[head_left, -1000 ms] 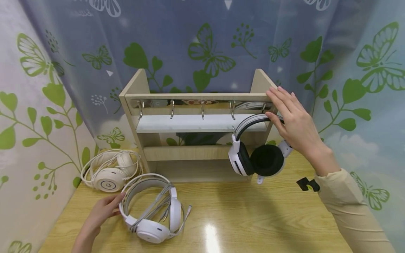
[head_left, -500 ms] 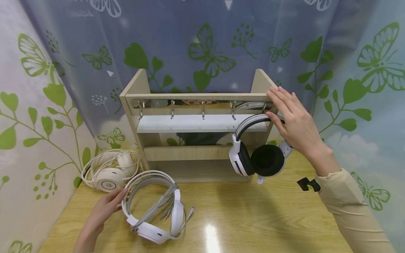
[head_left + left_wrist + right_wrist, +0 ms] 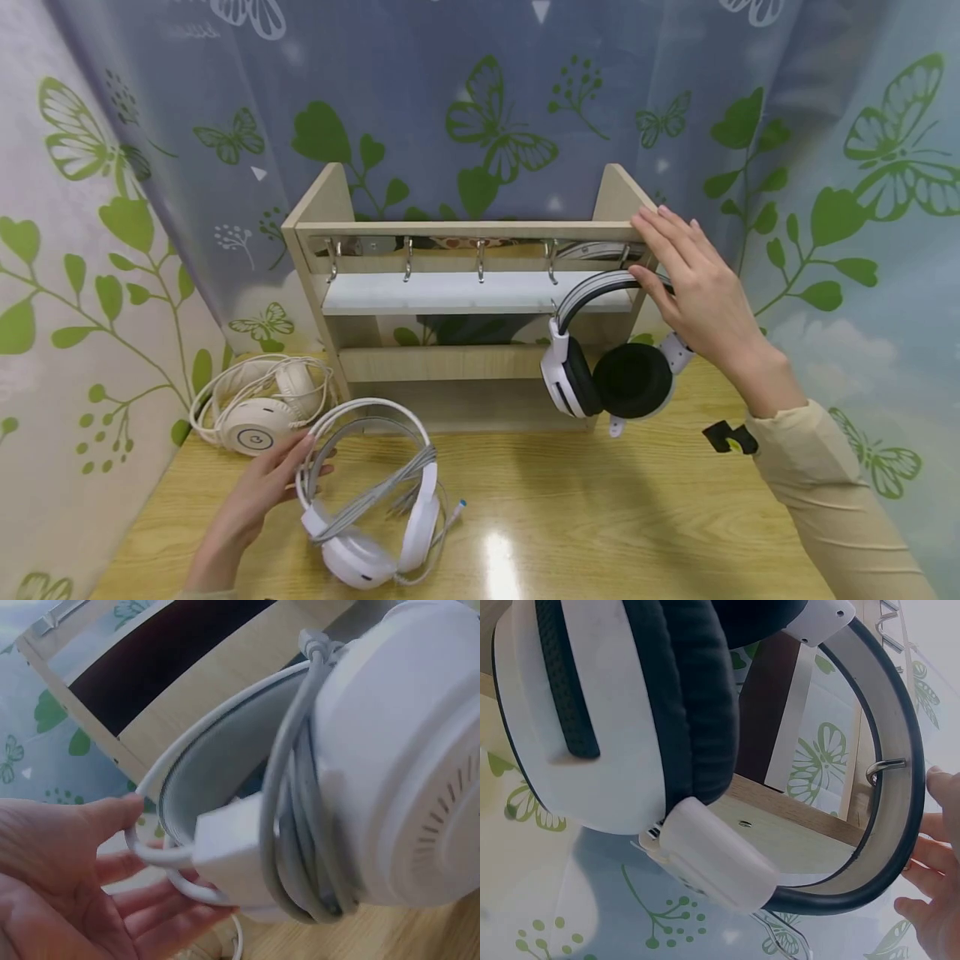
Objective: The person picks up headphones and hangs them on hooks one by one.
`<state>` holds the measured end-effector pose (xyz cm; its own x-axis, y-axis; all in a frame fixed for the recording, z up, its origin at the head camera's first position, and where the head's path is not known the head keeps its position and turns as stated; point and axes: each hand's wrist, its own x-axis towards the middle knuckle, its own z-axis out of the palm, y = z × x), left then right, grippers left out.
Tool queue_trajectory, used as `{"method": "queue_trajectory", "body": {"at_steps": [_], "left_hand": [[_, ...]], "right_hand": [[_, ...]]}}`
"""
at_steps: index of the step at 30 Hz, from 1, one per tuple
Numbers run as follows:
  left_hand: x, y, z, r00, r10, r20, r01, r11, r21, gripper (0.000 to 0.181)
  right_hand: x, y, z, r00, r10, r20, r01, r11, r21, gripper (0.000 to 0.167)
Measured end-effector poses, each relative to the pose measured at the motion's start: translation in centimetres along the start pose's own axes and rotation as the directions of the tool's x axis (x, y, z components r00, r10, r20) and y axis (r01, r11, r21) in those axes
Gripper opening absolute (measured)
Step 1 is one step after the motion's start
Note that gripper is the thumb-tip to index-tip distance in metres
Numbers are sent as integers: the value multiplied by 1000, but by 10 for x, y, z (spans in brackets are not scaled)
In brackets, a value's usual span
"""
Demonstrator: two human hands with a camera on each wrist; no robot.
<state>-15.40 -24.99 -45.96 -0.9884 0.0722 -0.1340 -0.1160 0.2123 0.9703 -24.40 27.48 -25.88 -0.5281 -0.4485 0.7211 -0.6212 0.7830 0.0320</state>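
White headphones [image 3: 416,533] with a grey cable wound around them tilt over the wooden table, and their grey inner band [image 3: 202,765] faces the left wrist camera. My left hand [image 3: 262,492] pinches their thin outer headband between thumb and fingers. At the rack's right end, black-and-white headphones [image 3: 557,371] hang by their headband from a metal hook [image 3: 885,766]. Over that headband lies my right hand [image 3: 697,292], fingers extended against the rack's top edge and thumb near the band. Whether its fingers press on the band cannot be made out.
A pale wooden rack [image 3: 465,362] stands at the back with a row of metal hooks [image 3: 481,260]. Cream headphones [image 3: 258,425] with a tangled cable lie left of it. A small black item [image 3: 727,437] shows beside the right sleeve. Patterned curtain [image 3: 525,100] surrounds the table.
My left hand has moved slightly up and to the right, tipping the white headphones more upright. The right hand and the hanging headphones have stayed where they were.
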Motion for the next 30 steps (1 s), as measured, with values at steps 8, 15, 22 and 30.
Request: {"method": "queue_trajectory", "body": {"at_steps": [8, 15, 22, 30], "left_hand": [[5, 6, 2, 997, 65, 51, -63, 998, -28, 53], [6, 13, 4, 993, 81, 84, -77, 996, -47, 53], [5, 16, 12, 989, 134, 57, -132, 990, -42, 51], [3, 23, 17, 984, 176, 24, -175, 984, -32, 50]], "right_hand": [[1, -1, 0, 1000, -2, 1, 2, 1000, -3, 63], [0, 0, 0, 1000, 1, 4, -1, 1000, -2, 58], [0, 0, 0, 1000, -2, 1, 2, 1000, -2, 58], [0, 1, 1, 1000, -11, -3, 11, 1000, -9, 59]]}}
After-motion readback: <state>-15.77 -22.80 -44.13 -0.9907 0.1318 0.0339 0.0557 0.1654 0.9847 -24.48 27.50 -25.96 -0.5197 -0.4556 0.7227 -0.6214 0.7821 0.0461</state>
